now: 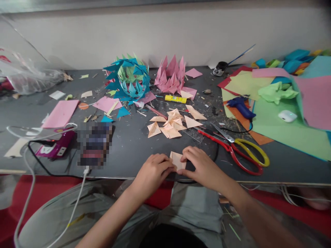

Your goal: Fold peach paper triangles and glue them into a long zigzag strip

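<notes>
Between my hands, close to the table's front edge, a small peach paper square [177, 160] with a fold line lies on the dark tabletop. My left hand [156, 167] pinches its left side with the fingertips. On the right side, thumb and fingers of my right hand [196, 162] grip the same paper. Just beyond is a loose pile of folded peach paper pieces [172, 125]. Farther back stand a pink folded-paper ring [170, 77] with upright points and a blue and green folded-paper ring [131, 81]. A yellow glue stick [176, 99] lies in front of the pink ring.
Red and yellow-handled scissors [236, 150] lie right of my hands. Behind them are a blue glue gun [241, 106], coloured paper sheets [287, 120] and a white earbud case [287, 116]. At left are a blurred phone [94, 144], a purple power strip [57, 146] and white cables [77, 203].
</notes>
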`<state>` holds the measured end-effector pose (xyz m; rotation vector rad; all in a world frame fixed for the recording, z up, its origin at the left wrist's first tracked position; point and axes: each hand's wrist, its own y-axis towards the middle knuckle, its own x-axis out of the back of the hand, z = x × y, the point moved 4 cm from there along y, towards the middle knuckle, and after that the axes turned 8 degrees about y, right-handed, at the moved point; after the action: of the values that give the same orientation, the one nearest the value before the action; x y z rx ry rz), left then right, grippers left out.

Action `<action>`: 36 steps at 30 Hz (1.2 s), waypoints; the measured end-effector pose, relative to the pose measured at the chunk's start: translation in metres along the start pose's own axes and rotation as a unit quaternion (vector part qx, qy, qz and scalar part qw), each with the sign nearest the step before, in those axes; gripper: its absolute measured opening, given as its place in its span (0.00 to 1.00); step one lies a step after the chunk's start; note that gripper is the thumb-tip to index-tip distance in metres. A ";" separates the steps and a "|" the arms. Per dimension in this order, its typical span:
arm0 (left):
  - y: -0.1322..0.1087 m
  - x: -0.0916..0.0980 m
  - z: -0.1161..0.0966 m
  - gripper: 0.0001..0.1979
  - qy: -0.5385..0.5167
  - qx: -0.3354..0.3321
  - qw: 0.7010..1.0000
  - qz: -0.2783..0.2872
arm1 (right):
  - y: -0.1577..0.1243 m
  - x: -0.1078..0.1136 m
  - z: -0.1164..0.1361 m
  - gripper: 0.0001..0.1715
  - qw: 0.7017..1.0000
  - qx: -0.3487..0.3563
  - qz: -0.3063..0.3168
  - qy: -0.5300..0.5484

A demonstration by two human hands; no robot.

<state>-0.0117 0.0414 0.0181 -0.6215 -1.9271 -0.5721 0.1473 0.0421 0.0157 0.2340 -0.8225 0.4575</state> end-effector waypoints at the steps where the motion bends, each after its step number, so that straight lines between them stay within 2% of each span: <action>1: -0.002 0.002 -0.002 0.06 0.027 -0.011 1.000 -0.007 | 0.000 0.000 0.000 0.14 1.000 -0.002 -0.001 0.002; 5: -0.018 0.002 -0.015 0.10 0.135 -0.047 0.990 -0.019 | 0.001 0.000 0.000 0.14 1.000 -0.014 -0.006 0.010; 10: -0.037 -0.016 -0.031 0.28 0.199 -0.060 0.978 -0.004 | 0.001 -0.003 -0.001 0.14 0.999 -0.036 -0.027 0.017; 12: -0.040 -0.021 -0.033 0.30 0.208 -0.045 0.977 -0.004 | -0.001 -0.002 -0.001 0.14 0.998 -0.034 -0.036 0.024; 16: -0.038 -0.018 -0.033 0.27 0.169 -0.007 0.986 -0.003 | -0.005 0.005 -0.002 0.06 0.996 -0.001 -0.025 0.081; 18: -0.032 -0.012 -0.031 0.23 0.116 0.002 0.993 -0.013 | -0.006 0.009 -0.005 0.07 0.993 -0.009 -0.026 0.117; 21: -0.020 -0.003 -0.025 0.12 0.011 0.019 0.999 -0.042 | -0.005 0.013 -0.009 0.08 0.991 -0.027 -0.059 0.113; 24: -0.008 0.000 -0.019 0.07 -0.034 0.082 0.994 -0.063 | -0.002 0.011 -0.008 0.06 0.993 -0.037 -0.086 0.065; 26: -0.004 0.001 -0.017 0.05 -0.022 0.161 0.985 -0.061 | -0.002 0.007 -0.004 0.06 0.994 -0.044 -0.090 0.034; 29: -0.001 0.004 -0.018 0.06 0.008 0.288 0.957 -0.008 | -0.005 0.001 0.003 0.07 0.994 -0.047 -0.099 -0.019; 31: 0.001 0.008 -0.018 0.05 0.017 0.331 0.942 0.044 | -0.007 -0.002 0.006 0.09 0.992 -0.051 -0.106 -0.044; 33: 0.005 0.013 -0.017 0.04 0.010 0.336 0.938 0.081 | -0.008 -0.005 0.007 0.11 0.991 -0.058 -0.111 -0.045; 36: 0.011 0.017 -0.012 0.05 -0.029 0.312 0.944 0.102 | -0.008 -0.005 0.004 0.12 0.991 -0.069 -0.115 -0.017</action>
<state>-0.0029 0.0449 0.0394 -0.4156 -1.9250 0.1961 0.1457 0.0323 0.0142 0.2048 -0.8464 0.1799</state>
